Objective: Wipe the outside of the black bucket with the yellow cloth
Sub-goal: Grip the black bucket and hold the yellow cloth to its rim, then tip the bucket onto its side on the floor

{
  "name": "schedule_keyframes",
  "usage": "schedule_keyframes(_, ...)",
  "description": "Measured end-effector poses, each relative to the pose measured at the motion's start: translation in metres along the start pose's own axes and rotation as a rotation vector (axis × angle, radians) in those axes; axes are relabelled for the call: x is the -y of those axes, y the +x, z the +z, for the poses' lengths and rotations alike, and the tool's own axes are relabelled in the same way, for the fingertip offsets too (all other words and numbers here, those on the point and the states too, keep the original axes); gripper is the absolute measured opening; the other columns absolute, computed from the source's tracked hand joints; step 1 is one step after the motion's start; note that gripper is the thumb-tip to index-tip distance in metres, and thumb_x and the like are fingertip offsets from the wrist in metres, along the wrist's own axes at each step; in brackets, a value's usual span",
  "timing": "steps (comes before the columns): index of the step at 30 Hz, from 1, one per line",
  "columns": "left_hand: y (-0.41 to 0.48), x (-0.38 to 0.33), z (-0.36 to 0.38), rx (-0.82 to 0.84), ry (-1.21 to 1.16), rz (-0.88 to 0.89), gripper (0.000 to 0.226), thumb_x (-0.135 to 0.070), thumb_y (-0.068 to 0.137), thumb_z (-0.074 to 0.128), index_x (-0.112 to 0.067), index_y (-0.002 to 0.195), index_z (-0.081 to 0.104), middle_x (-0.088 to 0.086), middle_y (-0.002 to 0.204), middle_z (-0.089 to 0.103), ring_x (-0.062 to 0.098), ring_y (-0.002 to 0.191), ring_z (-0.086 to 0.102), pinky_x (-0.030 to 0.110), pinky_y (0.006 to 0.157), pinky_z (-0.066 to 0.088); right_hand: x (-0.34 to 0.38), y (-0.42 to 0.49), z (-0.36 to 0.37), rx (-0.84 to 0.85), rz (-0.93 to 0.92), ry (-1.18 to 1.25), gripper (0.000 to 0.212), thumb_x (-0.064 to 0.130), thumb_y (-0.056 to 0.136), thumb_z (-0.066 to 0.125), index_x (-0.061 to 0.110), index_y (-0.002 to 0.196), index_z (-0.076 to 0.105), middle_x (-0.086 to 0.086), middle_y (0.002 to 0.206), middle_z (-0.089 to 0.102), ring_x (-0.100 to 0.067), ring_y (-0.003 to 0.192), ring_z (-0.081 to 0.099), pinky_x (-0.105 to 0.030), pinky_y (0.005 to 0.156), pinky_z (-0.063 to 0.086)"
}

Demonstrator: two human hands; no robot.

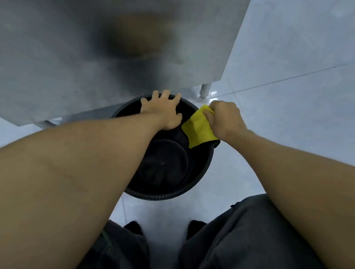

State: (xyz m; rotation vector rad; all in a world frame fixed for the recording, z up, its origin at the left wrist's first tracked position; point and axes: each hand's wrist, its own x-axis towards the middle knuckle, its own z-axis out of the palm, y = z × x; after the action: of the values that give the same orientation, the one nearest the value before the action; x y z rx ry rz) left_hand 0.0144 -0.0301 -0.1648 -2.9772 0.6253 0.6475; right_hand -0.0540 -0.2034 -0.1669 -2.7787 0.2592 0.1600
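A black bucket (197, 181) stands upright on the pale floor, seen from above, with its far side tucked under a steel table. My left hand (162, 112) rests on the bucket's far rim, fingers spread over the edge. My right hand (225, 120) is closed on a yellow cloth (198, 129) at the bucket's right rim. The cloth hangs partly over the opening. The bucket's outer wall is mostly hidden from this angle.
A stainless steel table (93, 45) fills the upper left, with one round leg (204, 90) just beyond the bucket. Pale tiled floor (312, 84) lies to the right. My knees in dark trousers (246, 254) are close below the bucket.
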Motion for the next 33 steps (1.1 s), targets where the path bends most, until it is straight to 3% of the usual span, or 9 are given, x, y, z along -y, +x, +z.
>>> schedule_keyframes(4, -0.009, -0.007, 0.000, 0.032, -0.082, -0.008, 0.076, -0.050, 0.095, 0.041, -0.026, 0.159, 0.006, 0.005, 0.167, 0.004, 0.032, 0.152, 0.002, 0.057, 0.116, 0.019, 0.001, -0.013, -0.018, -0.034, 0.113, 0.083, 0.036, 0.037, 0.102, 0.046, 0.005, 0.111, 0.059, -0.018, 0.111, 0.063, -0.040, 0.102, 0.059, -0.043, 0.082, 0.050)
schedule_keyframes(7, -0.033, -0.027, 0.014, -0.097, -0.177, 0.055, 0.075, -0.053, 0.087, 0.050, -0.013, 0.148, 0.033, 0.012, 0.151, 0.034, 0.034, 0.139, 0.033, 0.049, 0.106, 0.035, -0.001, -0.021, -0.034, -0.088, 0.173, 0.193, 0.035, 0.037, 0.101, 0.046, 0.006, 0.110, 0.060, -0.017, 0.111, 0.064, -0.040, 0.104, 0.059, -0.041, 0.083, 0.048)
schedule_keyframes(12, -0.078, -0.067, 0.053, 0.300, -0.327, 0.086, 0.090, -0.067, 0.070, 0.064, -0.011, 0.137, 0.044, 0.013, 0.138, 0.047, 0.037, 0.124, 0.050, 0.049, 0.099, 0.045, -0.003, -0.037, -0.060, -0.191, 0.248, 0.368, 0.028, 0.032, 0.103, 0.043, 0.006, 0.094, 0.051, -0.016, 0.102, 0.059, -0.036, 0.099, 0.057, -0.036, 0.074, 0.040)
schedule_keyframes(15, -0.097, -0.070, 0.071, 0.365, -0.228, 0.083, 0.062, -0.042, 0.083, 0.063, -0.011, 0.133, 0.042, 0.013, 0.141, 0.046, 0.036, 0.125, 0.048, 0.049, 0.100, 0.044, 0.000, -0.050, -0.076, -0.289, 0.269, 0.418, 0.028, 0.031, 0.104, 0.039, 0.007, 0.095, 0.049, -0.010, 0.096, 0.054, -0.031, 0.093, 0.054, -0.036, 0.073, 0.037)
schedule_keyframes(19, -0.116, -0.066, 0.062, 0.193, -0.247, 0.092, 0.034, -0.018, 0.093, 0.048, -0.010, 0.125, 0.039, 0.020, 0.137, 0.046, 0.042, 0.125, 0.046, 0.050, 0.100, 0.040, 0.005, -0.065, -0.088, -0.470, 0.319, 0.532, 0.032, 0.032, 0.104, 0.037, 0.006, 0.112, 0.054, -0.006, 0.105, 0.057, -0.026, 0.098, 0.053, -0.040, 0.086, 0.044)
schedule_keyframes(24, -0.125, -0.034, 0.024, -0.071, -0.427, 0.017, 0.018, -0.013, 0.098, 0.043, -0.010, 0.114, 0.034, 0.024, 0.120, 0.053, 0.044, 0.109, 0.054, 0.055, 0.090, 0.045, 0.023, -0.076, -0.079, -0.553, 0.215, 0.632, 0.022, 0.031, 0.102, 0.039, 0.015, 0.101, 0.054, 0.004, 0.094, 0.055, -0.020, 0.088, 0.052, -0.034, 0.079, 0.040)
schedule_keyframes(27, -0.124, -0.004, 0.017, -0.220, -0.567, -0.041, 0.022, -0.019, 0.103, 0.041, -0.006, 0.121, 0.040, 0.023, 0.118, 0.057, 0.044, 0.109, 0.056, 0.052, 0.092, 0.047, 0.045, -0.083, -0.057, -0.526, 0.149, 0.688, 0.022, 0.033, 0.102, 0.042, 0.016, 0.096, 0.054, 0.001, 0.092, 0.059, -0.021, 0.085, 0.054, -0.034, 0.075, 0.041)
schedule_keyframes(30, -0.128, 0.022, 0.026, -0.263, -0.700, -0.112, 0.046, -0.021, 0.106, 0.040, -0.005, 0.149, 0.033, 0.018, 0.148, 0.045, 0.038, 0.136, 0.042, 0.036, 0.107, 0.034, 0.068, -0.092, -0.022, -0.461, 0.064, 0.732, 0.029, 0.034, 0.102, 0.045, 0.009, 0.094, 0.058, -0.004, 0.092, 0.062, -0.023, 0.081, 0.057, -0.034, 0.069, 0.041)
schedule_keyframes(33, -0.133, 0.037, 0.042, -0.339, -0.802, -0.125, 0.040, -0.018, 0.105, 0.041, -0.010, 0.144, 0.042, 0.015, 0.137, 0.056, 0.036, 0.126, 0.051, 0.032, 0.097, 0.039, 0.085, -0.103, 0.012, -0.389, -0.042, 0.789, 0.023, 0.032, 0.101, 0.048, 0.016, 0.088, 0.059, 0.007, 0.080, 0.058, -0.011, 0.074, 0.056, -0.029, 0.065, 0.038)
